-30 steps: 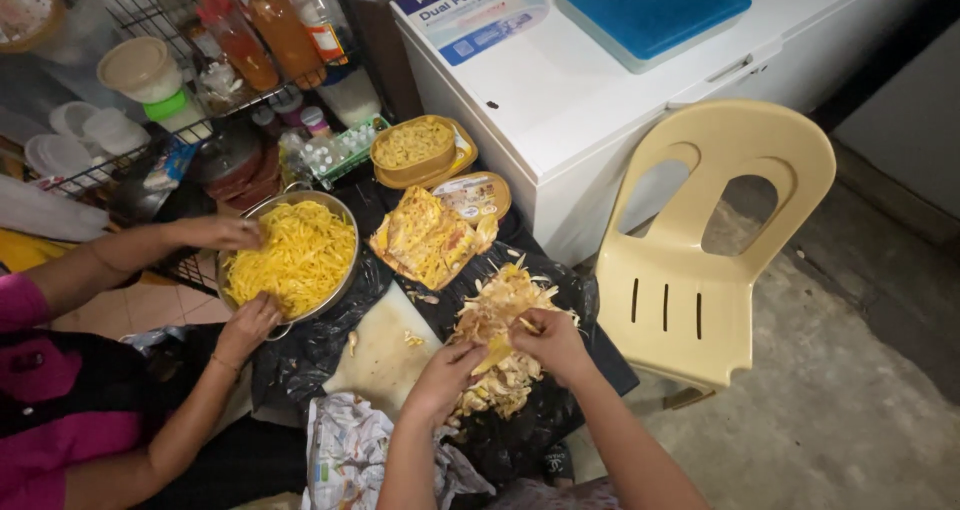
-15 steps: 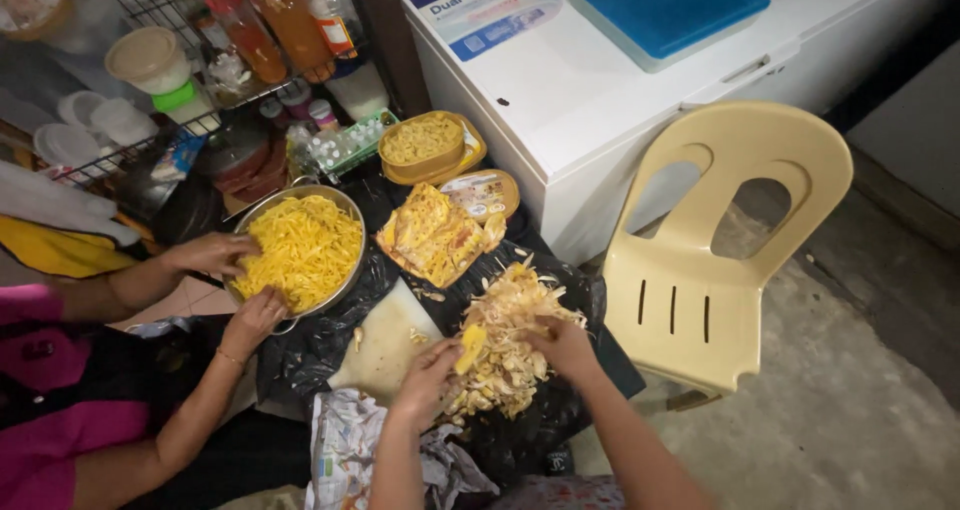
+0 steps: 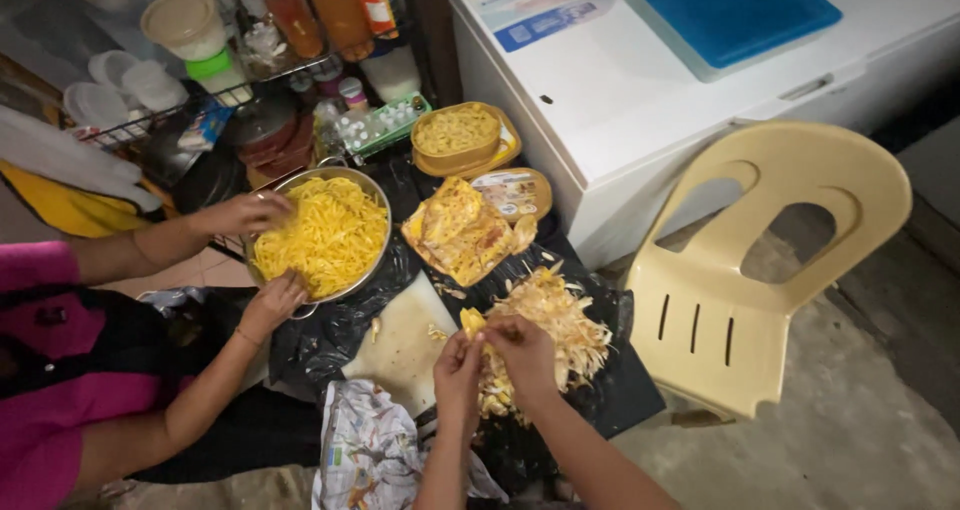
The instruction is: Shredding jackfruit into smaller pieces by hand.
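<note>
Both hands have drifted right and closed together over the heap of husks (image 3: 560, 330). My left hand (image 3: 458, 360) and right hand (image 3: 522, 345) pinch one yellow jackfruit pod (image 3: 472, 322), splitting it; next, I judge, comes a firm pull apart.

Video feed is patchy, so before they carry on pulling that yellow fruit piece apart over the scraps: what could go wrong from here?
1. The left hand and right hand hold the yellow fruit piece over the pile of scraps; a dropped piece could get lost in it.
2. The pile reaches toward the edge of the black plastic sheet, so scraps may spill onto the floor.
3. A co-worker's hands are at the metal bowl close by; elbows might bump.
</note>
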